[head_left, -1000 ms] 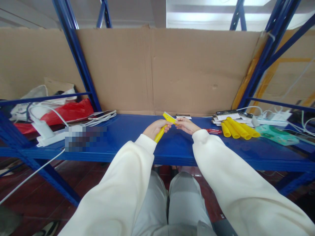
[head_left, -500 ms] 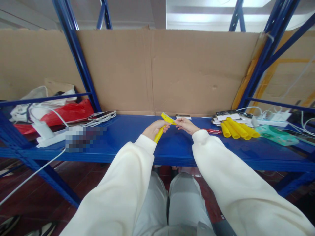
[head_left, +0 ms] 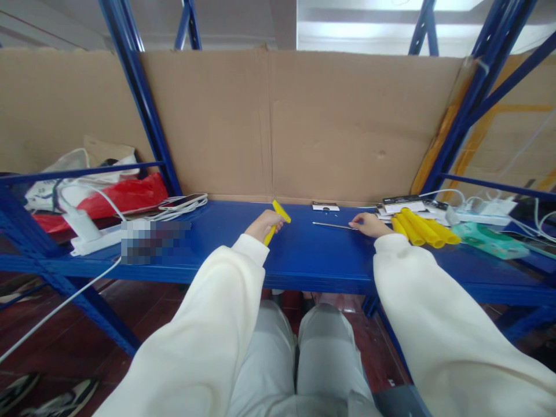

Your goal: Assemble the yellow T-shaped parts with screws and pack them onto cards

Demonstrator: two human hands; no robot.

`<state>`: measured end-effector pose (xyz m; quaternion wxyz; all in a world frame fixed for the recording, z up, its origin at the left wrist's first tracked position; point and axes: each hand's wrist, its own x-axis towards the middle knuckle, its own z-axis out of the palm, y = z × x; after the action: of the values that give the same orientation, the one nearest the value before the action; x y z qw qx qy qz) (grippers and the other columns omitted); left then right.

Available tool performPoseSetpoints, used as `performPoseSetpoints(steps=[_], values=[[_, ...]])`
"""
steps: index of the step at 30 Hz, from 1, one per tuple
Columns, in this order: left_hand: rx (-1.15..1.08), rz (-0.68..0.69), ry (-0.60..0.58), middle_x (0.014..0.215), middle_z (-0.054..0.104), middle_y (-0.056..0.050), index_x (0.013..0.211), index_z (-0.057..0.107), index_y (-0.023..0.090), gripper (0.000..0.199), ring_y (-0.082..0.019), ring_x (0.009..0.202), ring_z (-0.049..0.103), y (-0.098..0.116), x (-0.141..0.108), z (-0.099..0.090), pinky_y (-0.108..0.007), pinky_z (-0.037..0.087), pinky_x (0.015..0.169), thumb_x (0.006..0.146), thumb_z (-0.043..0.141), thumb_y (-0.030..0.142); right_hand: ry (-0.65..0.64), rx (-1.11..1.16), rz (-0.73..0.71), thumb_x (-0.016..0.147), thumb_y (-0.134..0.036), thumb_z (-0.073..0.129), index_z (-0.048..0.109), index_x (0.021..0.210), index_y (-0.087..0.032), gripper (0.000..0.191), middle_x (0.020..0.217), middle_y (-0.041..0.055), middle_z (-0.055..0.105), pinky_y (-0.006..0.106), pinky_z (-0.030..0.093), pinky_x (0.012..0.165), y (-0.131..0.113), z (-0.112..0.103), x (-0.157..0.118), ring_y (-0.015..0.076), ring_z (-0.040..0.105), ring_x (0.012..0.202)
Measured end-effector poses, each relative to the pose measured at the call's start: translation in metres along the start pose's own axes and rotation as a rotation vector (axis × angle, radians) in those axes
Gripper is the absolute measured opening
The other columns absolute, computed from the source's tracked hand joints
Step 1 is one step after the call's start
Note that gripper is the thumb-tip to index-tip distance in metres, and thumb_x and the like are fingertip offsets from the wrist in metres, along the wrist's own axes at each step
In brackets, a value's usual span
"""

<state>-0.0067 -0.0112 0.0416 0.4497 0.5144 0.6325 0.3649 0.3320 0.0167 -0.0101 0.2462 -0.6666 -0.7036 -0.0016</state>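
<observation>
My left hand is closed around the handle of a yellow T-shaped scraper-like tool, its head sticking up above the fingers. To the right, my right hand grips the end of a screwdriver, whose thin metal shaft points left, low over the blue shelf. The fingers cover its handle. Beyond the shaft lies a small white-and-black box, with a couple of tiny bits, too small to name, in front of it. Several yellow tubes lie just right of my right hand.
On the right are a stack of small boxes, a green packet and a power strip with cables. At left, a white power strip, a phone and a red bag. A cardboard panel closes the back.
My right hand has let go of the yellow tool and moved right, onto the screwdriver. My left hand has shifted slightly left with the yellow tool.
</observation>
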Motion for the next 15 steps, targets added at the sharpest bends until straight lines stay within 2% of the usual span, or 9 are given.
performPoseSetpoints(steps=[3, 6, 10, 15], values=[[0.024, -0.007, 0.006, 0.046, 0.043, 0.004, 0.063, 0.051, 0.015, 0.029, -0.006, 0.038, 0.037, -0.001, 0.002, 0.0, -0.018, 0.027, 0.041, 0.086, 0.056, -0.002, -0.097, -0.011, 0.021, 0.078, -0.05, 0.073, 0.077, 0.092, -0.021, 0.032, 0.093, 0.0088, 0.076, 0.034, 0.054, 0.083, 0.006, -0.006, -0.005, 0.0248, 0.07, 0.091], [0.034, -0.002, -0.008, 0.046, 0.043, 0.004, 0.063, 0.052, 0.015, 0.028, -0.006, 0.038, 0.037, -0.004, 0.006, 0.0, -0.018, 0.027, 0.042, 0.086, 0.058, -0.001, -0.169, 0.018, 0.027, 0.077, -0.043, 0.075, 0.077, 0.09, -0.02, 0.026, 0.091, 0.0085, 0.077, 0.031, 0.055, 0.079, 0.004, -0.01, -0.009, 0.0234, 0.071, 0.087], [0.041, 0.009, -0.024, 0.046, 0.043, 0.005, 0.068, 0.057, 0.013, 0.021, -0.007, 0.039, 0.039, -0.006, 0.009, 0.0, -0.019, 0.031, 0.043, 0.086, 0.058, 0.001, -0.168, 0.006, 0.053, 0.077, -0.036, 0.076, 0.076, 0.089, -0.019, 0.021, 0.088, 0.0081, 0.076, 0.03, 0.055, 0.077, -0.001, -0.013, -0.013, 0.0227, 0.071, 0.084], [0.044, 0.019, -0.023, 0.046, 0.044, 0.005, 0.071, 0.058, 0.012, 0.019, -0.007, 0.039, 0.039, -0.005, 0.009, 0.0, -0.019, 0.029, 0.042, 0.087, 0.057, 0.001, -0.179, -0.047, 0.096, 0.074, -0.041, 0.08, 0.075, 0.083, -0.021, 0.022, 0.081, 0.0059, 0.075, 0.031, 0.054, 0.071, 0.002, -0.02, -0.018, 0.0224, 0.07, 0.077]])
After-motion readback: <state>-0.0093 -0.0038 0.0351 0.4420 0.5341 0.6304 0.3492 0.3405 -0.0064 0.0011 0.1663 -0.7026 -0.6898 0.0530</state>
